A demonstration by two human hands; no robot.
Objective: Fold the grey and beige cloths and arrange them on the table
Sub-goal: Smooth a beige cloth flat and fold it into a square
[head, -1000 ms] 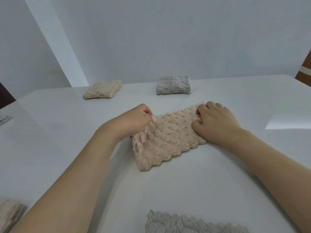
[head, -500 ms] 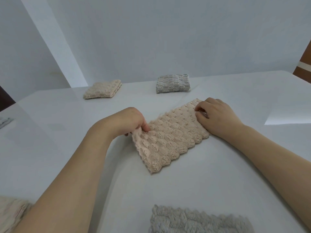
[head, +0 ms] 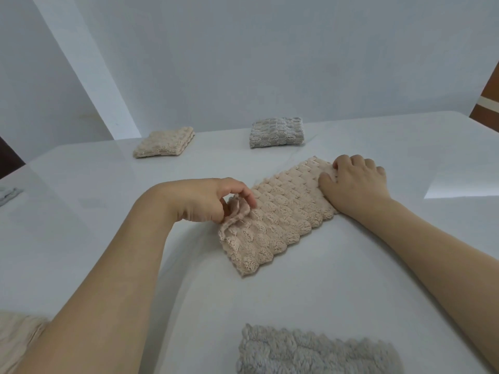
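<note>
A beige textured cloth (head: 280,211), folded into a long strip, lies slantwise on the white table (head: 324,287). My left hand (head: 216,198) pinches the strip's near-left corner and lifts it a little off the table. My right hand (head: 353,182) rests on the far-right end with curled fingers, holding it down. A folded beige cloth (head: 164,145) and a folded grey cloth (head: 276,132) sit at the table's far side. An unfolded grey cloth (head: 318,352) lies at the near edge.
Another beige cloth (head: 16,338) shows at the bottom left corner, partly behind my left arm. A grey scrap (head: 8,194) lies at the table's left edge. A pale wall (head: 243,63) stands close behind the table.
My left hand has picked up the strip's near-left corner, which now bunches upward. The strip has stretched out longer and my right hand has shifted right with its end.
</note>
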